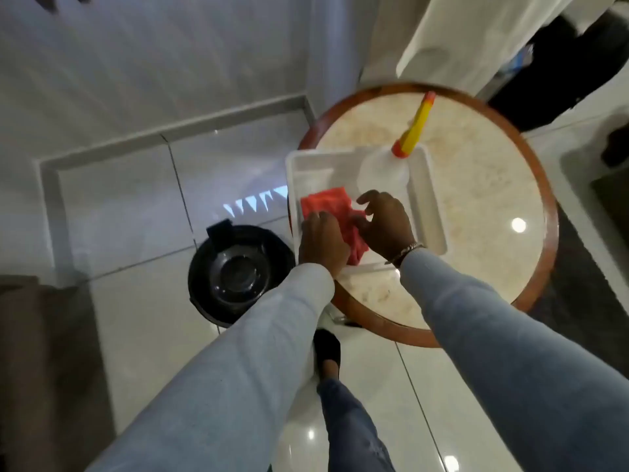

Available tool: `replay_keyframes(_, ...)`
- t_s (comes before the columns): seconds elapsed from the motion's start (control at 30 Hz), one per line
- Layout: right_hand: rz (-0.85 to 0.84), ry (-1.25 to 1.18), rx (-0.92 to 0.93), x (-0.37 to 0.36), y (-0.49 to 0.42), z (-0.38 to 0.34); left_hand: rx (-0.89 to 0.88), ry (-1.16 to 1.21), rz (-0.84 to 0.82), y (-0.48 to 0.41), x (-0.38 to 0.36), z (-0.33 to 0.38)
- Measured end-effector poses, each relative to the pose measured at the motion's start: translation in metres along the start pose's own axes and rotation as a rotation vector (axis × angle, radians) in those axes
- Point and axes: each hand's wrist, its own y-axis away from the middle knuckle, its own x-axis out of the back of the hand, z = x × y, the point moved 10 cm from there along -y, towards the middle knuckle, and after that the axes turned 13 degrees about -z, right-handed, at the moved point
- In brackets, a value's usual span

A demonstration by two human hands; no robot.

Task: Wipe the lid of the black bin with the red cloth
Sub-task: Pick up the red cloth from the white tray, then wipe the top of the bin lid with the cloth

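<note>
Red cloth (335, 216) lies crumpled in the white tray (427, 199) on the round marble-topped table (483, 206), beside a clear spray bottle with a yellow and orange nozzle (384, 172). From the head view, both hands are down on it: the left hand (321, 241) presses over its near left part, fingers curled, though I cannot tell whether they have closed on the fabric; the right hand (386, 224) pinches the cloth's right edge with the other fingers spread loose. The black bin (235, 270) stands on the tiled floor just left of the table, lid shut. To do this well, I'd say gather the cloth into one firm bunch before lifting, so no corner drags the tray along.
</note>
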Motion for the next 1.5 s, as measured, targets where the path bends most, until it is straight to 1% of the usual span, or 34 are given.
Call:
replay_keyframes(0.03,-0.01,-0.04,-0.028,-0.009,-0.007,0.01,0.04,-0.025,0.008,-0.007,-0.006,-0.005)
replay_keyframes(0.07,-0.028,-0.066,-0.057,-0.018,-0.013,0.017,0.076,-0.046,0.062,-0.012,-0.007,-0.009)
replay_keyframes(0.13,-0.064,-0.099,-0.091,-0.036,-0.021,0.027,0.144,-0.054,0.106,-0.019,-0.013,-0.019)
replay_keyframes(0.2,-0.054,-0.11,-0.098,-0.046,-0.026,0.034,0.149,-0.043,0.111,-0.024,-0.018,-0.02)
replay_keyframes(0.33,-0.042,-0.213,-0.066,-0.044,-0.03,0.037,0.097,0.078,0.09,-0.034,-0.015,-0.019)
replay_keyframes(0.4,-0.021,-0.267,-0.038,-0.032,-0.023,0.033,0.023,0.162,0.103,-0.027,-0.006,-0.009)
replay_keyframes(0.5,0.005,-0.39,0.038,-0.013,-0.011,0.01,-0.09,0.273,0.217,-0.003,0.031,-0.002)
replay_keyframes(0.6,-0.015,-0.435,0.133,-0.009,0.002,-0.037,-0.126,0.347,0.338,0.024,0.072,-0.021)
replay_keyframes(0.73,0.019,-0.376,0.272,-0.043,0.015,-0.104,-0.129,0.414,0.442,0.052,0.107,-0.085)
replay_keyframes(0.8,0.018,-0.36,0.282,-0.079,0.013,-0.12,-0.115,0.414,0.457,0.056,0.113,-0.125)
replay_keyframes(0.87,-0.03,-0.353,0.26,-0.126,0.004,-0.126,-0.08,0.403,0.459,0.054,0.111,-0.17)
replay_keyframes(0.97,-0.096,-0.332,0.229,-0.198,-0.018,-0.122,-0.061,0.368,0.458,0.04,0.097,-0.236)
replay_keyframes(1.07,-0.113,-0.28,0.209,-0.254,-0.044,-0.108,-0.106,0.347,0.412,0.019,0.076,-0.286)
replay_keyframes(1.13,-0.158,-0.249,0.175,-0.288,-0.059,-0.092,-0.14,0.36,0.39,0.006,0.065,-0.319)
replay_keyframes(1.2,-0.178,-0.185,0.15,-0.315,-0.07,-0.076,-0.151,0.324,0.448,-0.003,0.06,-0.357)
replay_keyframes(1.23,-0.146,-0.133,0.158,-0.318,-0.071,-0.07,-0.137,0.284,0.492,-0.004,0.062,-0.373)
replay_keyframes(1.3,-0.017,-0.002,0.218,-0.316,-0.073,-0.068,-0.1,0.22,0.543,-0.008,0.062,-0.403)
replay_keyframes(1.37,0.086,0.103,0.336,-0.319,-0.075,-0.082,-0.127,0.174,0.486,-0.021,0.056,-0.419)
replay_keyframes(1.4,0.089,0.137,0.397,-0.326,-0.077,-0.091,-0.17,0.149,0.433,-0.029,0.052,-0.419)
replay_keyframes(1.43,0.056,0.184,0.442,-0.34,-0.079,-0.099,-0.215,0.123,0.382,-0.037,0.047,-0.418)
replay_keyframes(1.5,-0.04,0.329,0.472,-0.377,-0.084,-0.106,-0.263,0.059,0.321,-0.049,0.037,-0.417)
